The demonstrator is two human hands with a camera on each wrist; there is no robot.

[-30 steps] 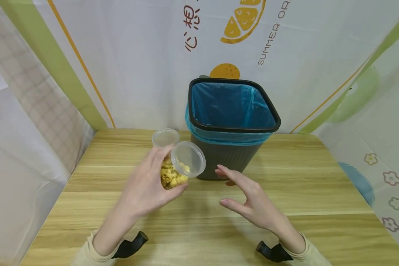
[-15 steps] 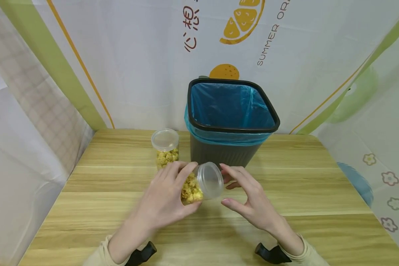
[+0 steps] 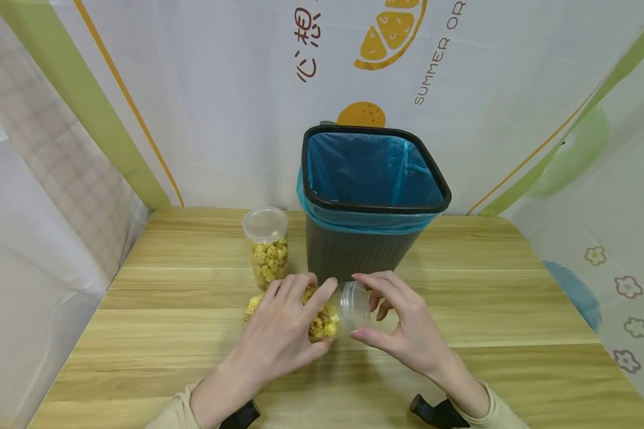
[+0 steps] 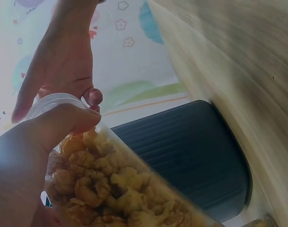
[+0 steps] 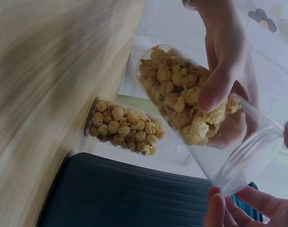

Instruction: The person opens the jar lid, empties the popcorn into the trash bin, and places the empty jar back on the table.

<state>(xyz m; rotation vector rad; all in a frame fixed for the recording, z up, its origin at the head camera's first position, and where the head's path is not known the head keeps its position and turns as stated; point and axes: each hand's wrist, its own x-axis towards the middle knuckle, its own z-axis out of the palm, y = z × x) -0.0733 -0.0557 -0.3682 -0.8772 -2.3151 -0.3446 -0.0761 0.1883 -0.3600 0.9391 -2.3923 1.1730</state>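
Note:
My left hand (image 3: 276, 330) grips a clear plastic jar of popcorn (image 5: 175, 90) around its body, above the table. The jar tilts on its side with its lidded end toward my right hand (image 3: 408, 325). Thumb and fingers of the right hand close around the rim of the clear lid (image 3: 358, 307), which is on the jar. In the right wrist view the popcorn fills the lower part, with a gap below the lid. A second lidded jar of popcorn (image 3: 269, 259) stands upright behind the left hand, its base partly hidden.
A dark grey bin (image 3: 354, 244) lined with a blue bag (image 3: 375, 167) stands just behind the hands, right of the upright jar. The wooden table (image 3: 504, 286) meets a printed curtain (image 3: 231, 107) at its back edge.
My left hand has brought the tilted jar right and nearer to me, its lid swinging toward the right hand. The right hand has stayed nearly in place and now holds the lid.

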